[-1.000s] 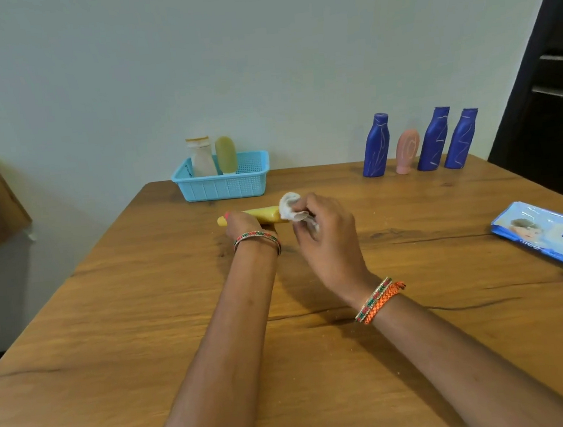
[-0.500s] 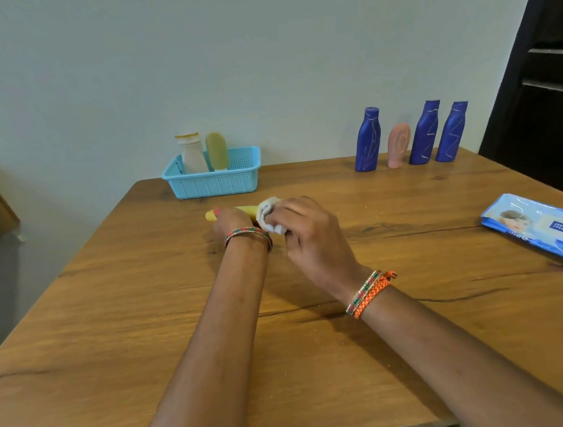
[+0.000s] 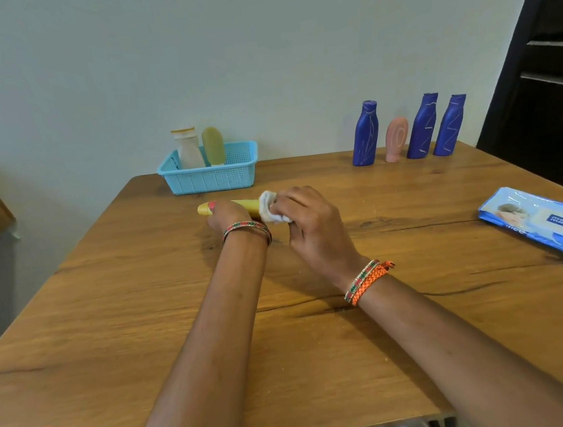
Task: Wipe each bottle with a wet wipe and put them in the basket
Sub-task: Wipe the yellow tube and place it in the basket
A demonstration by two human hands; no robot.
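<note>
The left hand grips a yellow bottle lying with its long axis left-right mid-worktop. The right hand pinches a wet wipe around its right end. The blue basket sits just beyond, nearer the left hand.
</note>
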